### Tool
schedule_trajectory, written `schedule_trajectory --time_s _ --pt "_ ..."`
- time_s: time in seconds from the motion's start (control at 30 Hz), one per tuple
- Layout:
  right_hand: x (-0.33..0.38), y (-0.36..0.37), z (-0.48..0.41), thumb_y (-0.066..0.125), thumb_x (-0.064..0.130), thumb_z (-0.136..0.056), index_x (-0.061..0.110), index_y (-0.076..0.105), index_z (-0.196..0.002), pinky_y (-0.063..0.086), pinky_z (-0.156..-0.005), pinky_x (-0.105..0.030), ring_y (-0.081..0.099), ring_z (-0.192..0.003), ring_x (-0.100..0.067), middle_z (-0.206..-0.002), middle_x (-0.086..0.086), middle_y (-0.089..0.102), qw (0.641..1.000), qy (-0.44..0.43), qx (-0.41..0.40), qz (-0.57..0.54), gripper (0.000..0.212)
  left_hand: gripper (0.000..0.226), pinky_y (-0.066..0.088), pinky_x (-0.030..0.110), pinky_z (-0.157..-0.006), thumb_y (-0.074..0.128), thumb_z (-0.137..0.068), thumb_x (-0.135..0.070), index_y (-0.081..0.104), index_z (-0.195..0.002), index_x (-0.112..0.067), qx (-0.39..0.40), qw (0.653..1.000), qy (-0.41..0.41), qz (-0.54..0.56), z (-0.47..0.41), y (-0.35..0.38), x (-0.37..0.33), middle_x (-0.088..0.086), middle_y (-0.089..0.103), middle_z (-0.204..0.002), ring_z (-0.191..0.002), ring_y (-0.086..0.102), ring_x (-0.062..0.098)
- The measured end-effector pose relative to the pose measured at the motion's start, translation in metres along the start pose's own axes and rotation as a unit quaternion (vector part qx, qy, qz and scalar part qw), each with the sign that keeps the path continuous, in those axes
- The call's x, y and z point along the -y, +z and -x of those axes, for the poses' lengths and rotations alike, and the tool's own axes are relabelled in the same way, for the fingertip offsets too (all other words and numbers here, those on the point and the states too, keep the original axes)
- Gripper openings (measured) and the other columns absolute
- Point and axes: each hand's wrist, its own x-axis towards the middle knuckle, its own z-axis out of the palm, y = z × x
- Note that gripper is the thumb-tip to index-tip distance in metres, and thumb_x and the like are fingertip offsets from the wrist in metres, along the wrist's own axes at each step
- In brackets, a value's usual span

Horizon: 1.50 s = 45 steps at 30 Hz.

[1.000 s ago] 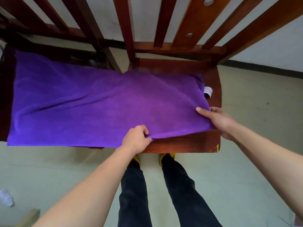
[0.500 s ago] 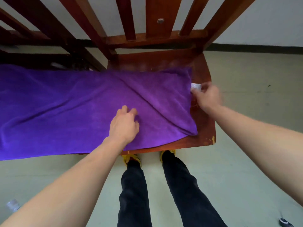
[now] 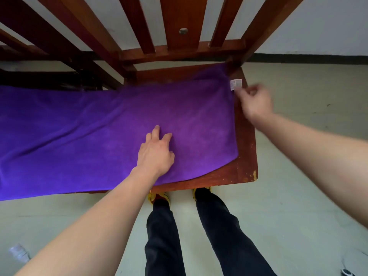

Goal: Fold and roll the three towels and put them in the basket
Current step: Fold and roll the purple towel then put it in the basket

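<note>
A purple towel (image 3: 95,132) lies spread flat across the seats of two wooden chairs, its left end running out of view. My left hand (image 3: 156,151) rests palm down on the towel, fingers apart, holding nothing. My right hand (image 3: 255,101) is blurred at the towel's far right edge, fingers curled just below the white label (image 3: 235,84) at the towel's corner. Whether it pinches the edge is unclear. No basket and no other towels are in view.
The nearer wooden chair (image 3: 245,162) has slats rising at the back and bare seat showing along its right and front edges. My legs and shoes (image 3: 159,196) stand in front of it. A clear plastic bottle (image 3: 19,253) lies on the floor at lower left.
My left hand let go of the front edge and moved onto the towel, pressing it flat. My right hand went from the near right corner up to the far right corner by the label.
</note>
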Motion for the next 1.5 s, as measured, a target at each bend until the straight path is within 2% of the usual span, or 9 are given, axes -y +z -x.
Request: schedule_trajectory --time_s 0.23,0.37,0.47,0.6,0.7,0.97,1.13,1.3,1.5 --pt "-0.091 0.015 0.106 0.082 0.035 -0.072 0.018 0.074 -0.072 0.049 -0.068 -0.03 0.065 -0.071 -0.017 -0.072 0.004 0.073 0.963 0.113 0.237 -0.057 0.02 0.065 0.038 0.044 -0.102 0.054 -0.088 -0.029 0.029 -0.148 -0.029 0.057 0.998 0.006 -0.025 0.001 -0.006 0.001 0.008 -0.002 -0.161 -0.143 0.013 0.028" --pt "-0.1 0.004 0.122 0.062 0.056 -0.079 0.017 0.068 -0.08 0.051 -0.067 -0.04 0.064 -0.067 -0.018 -0.069 -0.001 0.07 0.99 0.004 0.12 -0.07 0.039 0.067 0.038 0.043 -0.102 0.054 -0.087 -0.028 0.026 -0.149 -0.03 0.073 0.996 0.024 -0.048 0.003 -0.009 0.006 0.007 -0.004 -0.161 -0.144 0.013 0.027" --pt "-0.104 -0.012 0.128 0.055 0.05 -0.091 0.011 0.052 -0.073 0.044 -0.057 -0.042 0.056 -0.062 -0.032 -0.057 -0.007 0.055 0.995 -0.041 0.058 0.066 0.042 0.064 0.036 0.044 -0.104 0.053 -0.088 -0.028 0.028 -0.148 -0.029 0.079 0.995 0.022 -0.057 0.003 -0.011 0.003 0.01 -0.003 -0.161 -0.143 0.014 0.029" --pt "-0.115 -0.019 0.123 0.054 0.047 -0.092 0.018 0.046 -0.071 0.041 -0.063 -0.035 0.061 -0.084 -0.034 -0.069 -0.003 0.057 0.945 0.015 0.18 0.274 0.036 0.053 0.037 0.044 -0.101 0.05 -0.089 -0.027 0.04 -0.141 -0.023 0.066 0.995 0.027 -0.07 0.009 -0.008 -0.006 0.013 0.009 -0.159 -0.137 0.027 0.032" --pt "-0.102 -0.022 0.115 0.058 0.046 -0.089 0.023 0.057 -0.1 0.045 -0.08 -0.035 0.062 -0.104 -0.031 -0.104 -0.008 0.068 0.908 0.016 0.203 0.366 0.026 0.046 0.04 0.043 -0.097 0.049 -0.089 -0.027 0.046 -0.135 -0.021 0.051 0.994 0.051 -0.087 0.019 0.001 -0.007 0.013 0.022 -0.153 -0.13 0.035 0.032" --pt "0.018 0.016 0.004 0.059 0.039 -0.088 0.017 0.057 -0.12 0.045 -0.091 -0.036 0.058 -0.111 -0.032 -0.119 -0.011 0.063 0.996 -0.05 0.005 0.08 0.039 0.049 0.041 0.045 -0.094 0.053 -0.086 -0.022 0.048 -0.134 -0.019 -0.061 0.997 0.046 -0.031 0.001 -0.002 0.006 0.012 0.03 -0.148 -0.126 0.037 0.034" --pt "0.043 0.029 -0.041 0.073 0.035 -0.073 0.014 0.062 -0.117 0.051 -0.08 -0.032 0.065 -0.099 -0.029 -0.108 -0.007 0.068 0.978 -0.019 0.111 0.174 0.049 0.058 0.037 0.046 -0.101 0.051 -0.088 -0.027 0.035 -0.144 -0.025 -0.019 0.999 0.02 -0.044 -0.005 0.001 0.007 0.013 0.011 -0.158 -0.139 0.021 0.032" --pt "0.036 0.001 -0.041 0.056 0.034 -0.089 0.021 0.063 -0.102 0.049 -0.079 -0.034 0.059 -0.09 -0.023 -0.1 -0.002 0.064 0.994 -0.053 -0.038 0.089 0.02 0.061 0.035 0.046 -0.103 0.051 -0.088 -0.027 0.031 -0.146 -0.025 -0.012 0.999 0.001 -0.041 0.003 0.007 0.005 0.011 0.003 -0.16 -0.144 0.013 0.03" --pt "0.025 -0.006 -0.027 0.056 0.035 -0.089 0.021 0.054 -0.107 0.046 -0.076 -0.036 0.062 -0.093 -0.03 -0.102 -0.007 0.065 0.981 -0.11 -0.053 0.152 0.023 0.058 0.036 0.045 -0.101 0.052 -0.087 -0.024 0.037 -0.143 -0.021 -0.071 0.997 -0.002 -0.016 0.002 0.006 0.005 0.014 0.013 -0.158 -0.137 0.025 0.032"
